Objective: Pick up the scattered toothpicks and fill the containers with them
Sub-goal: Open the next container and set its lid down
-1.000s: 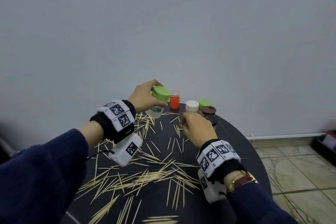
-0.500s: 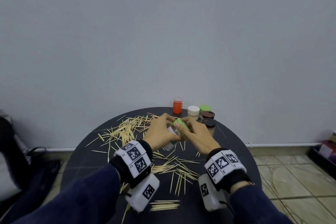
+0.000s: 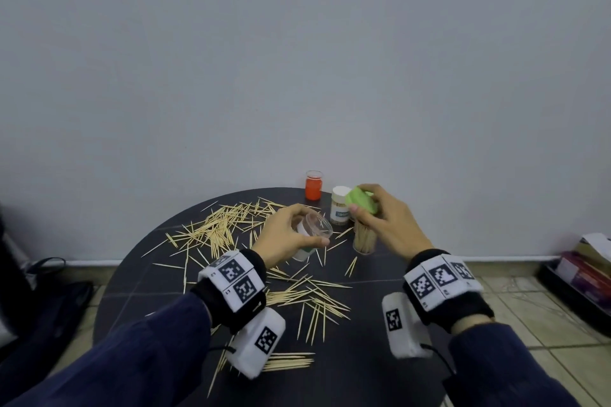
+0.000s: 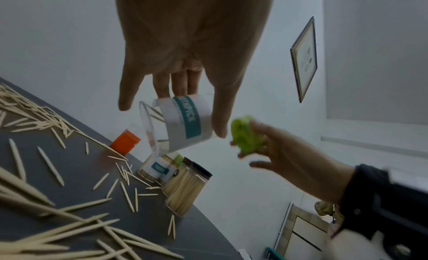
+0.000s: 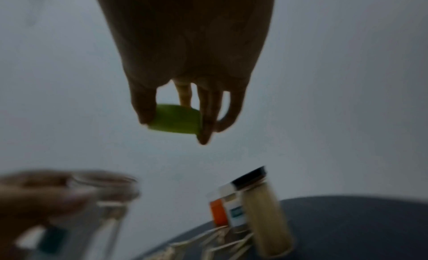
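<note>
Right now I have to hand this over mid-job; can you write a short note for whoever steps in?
Left hand: holds the open clear jar, tilted above the table; only a few toothpicks seem to be inside.
Right hand: holds the green lid clear of the jar.
At the table's far edge: an orange jar, a white-lidded jar and other jars packed with toothpicks.
Done: lid off, some jars full.
Left: loose toothpicks lie scattered across the table; gather them into the open jar, then put the lid back on.
</note>
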`<state>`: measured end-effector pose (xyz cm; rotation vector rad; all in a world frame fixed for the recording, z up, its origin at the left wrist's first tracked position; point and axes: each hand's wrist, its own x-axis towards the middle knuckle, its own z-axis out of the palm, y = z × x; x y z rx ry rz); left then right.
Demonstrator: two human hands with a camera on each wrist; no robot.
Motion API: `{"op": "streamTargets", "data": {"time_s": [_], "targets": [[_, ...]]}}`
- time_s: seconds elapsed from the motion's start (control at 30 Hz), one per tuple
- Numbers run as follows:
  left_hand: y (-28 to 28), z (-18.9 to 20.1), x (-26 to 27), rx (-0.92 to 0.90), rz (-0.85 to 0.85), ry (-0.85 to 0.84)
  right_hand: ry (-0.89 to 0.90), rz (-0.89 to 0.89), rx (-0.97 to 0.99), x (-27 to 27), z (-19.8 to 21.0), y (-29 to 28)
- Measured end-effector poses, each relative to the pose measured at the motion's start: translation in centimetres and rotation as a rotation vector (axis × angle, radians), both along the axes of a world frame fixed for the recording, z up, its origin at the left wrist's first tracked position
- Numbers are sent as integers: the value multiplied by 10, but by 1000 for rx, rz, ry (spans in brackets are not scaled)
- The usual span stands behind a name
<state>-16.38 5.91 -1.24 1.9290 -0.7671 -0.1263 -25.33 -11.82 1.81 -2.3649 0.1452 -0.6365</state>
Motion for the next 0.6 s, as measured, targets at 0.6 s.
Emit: {"op": "streamTargets", "data": {"time_s": [0.6], "targets": [[2, 4, 21, -134, 18, 73, 732, -109, -481, 19, -49, -16]]}}
